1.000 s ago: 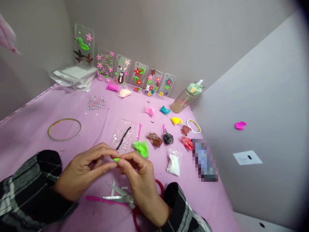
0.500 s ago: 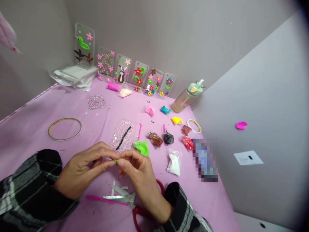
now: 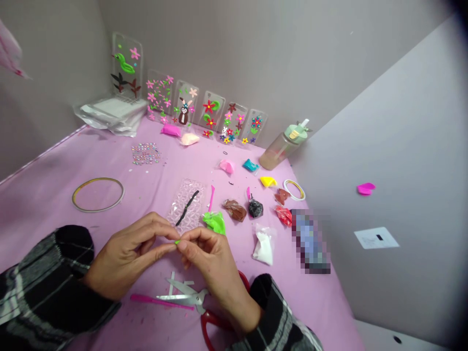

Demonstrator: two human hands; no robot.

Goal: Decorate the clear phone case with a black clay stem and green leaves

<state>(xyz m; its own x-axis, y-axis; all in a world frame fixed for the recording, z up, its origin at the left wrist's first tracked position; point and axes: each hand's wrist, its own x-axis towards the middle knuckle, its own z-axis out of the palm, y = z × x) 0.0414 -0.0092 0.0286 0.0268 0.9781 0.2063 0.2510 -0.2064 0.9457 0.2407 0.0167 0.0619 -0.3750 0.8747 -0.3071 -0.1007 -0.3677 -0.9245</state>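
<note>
My left hand (image 3: 126, 256) and my right hand (image 3: 212, 265) meet above the pink table (image 3: 54, 195), both pinching a tiny green clay piece (image 3: 177, 241) between thumbs and fingertips. Just beyond them lies a clear phone case (image 3: 185, 203) with a thin dark strip of clay on it. A bag of green clay (image 3: 215, 223) sits right of the case. Red-handled scissors (image 3: 199, 304) and a pink stick tool (image 3: 157, 302) lie under my right wrist.
Small bags of brown (image 3: 235, 210), black (image 3: 255, 208), red (image 3: 283, 215), white (image 3: 263, 247), yellow (image 3: 268, 182) and teal (image 3: 250, 165) clay lie to the right. Decorated phone cases (image 3: 208, 116) lean on the back wall. A bottle (image 3: 283, 146), tape rings (image 3: 97, 194), rhinestones (image 3: 146, 153).
The hands stay pinched together on the green piece, with only small finger shifts; less of the green clay shows now than a second ago.
</note>
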